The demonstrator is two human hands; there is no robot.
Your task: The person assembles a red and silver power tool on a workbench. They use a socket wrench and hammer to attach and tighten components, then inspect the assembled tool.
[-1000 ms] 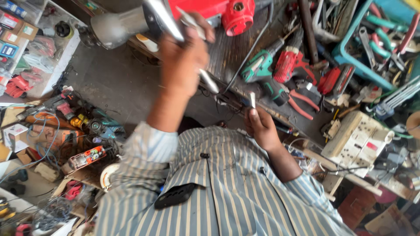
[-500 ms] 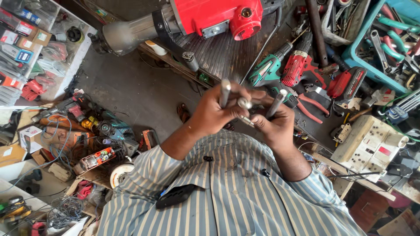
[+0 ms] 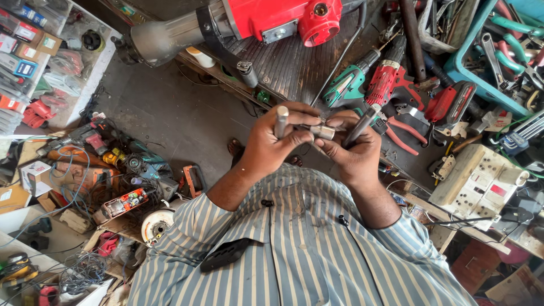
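Metal socket piece [image 3: 324,132] sits at frame centre, pinched between your left hand [image 3: 272,144], which also clasps a steel rod [image 3: 280,121], and your right hand [image 3: 354,153], closed on a dark rod [image 3: 362,126]. Juggling three parts, one could slip into the clutter below.

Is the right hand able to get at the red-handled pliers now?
Probably yes: the red-handled pliers lie uncovered just beside the right hand. But it grips a dark rod, so it is not free.

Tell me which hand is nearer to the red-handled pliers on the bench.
Right. The right hand is close beside the red-handled pliers; the left hand is farther, beyond the right hand.
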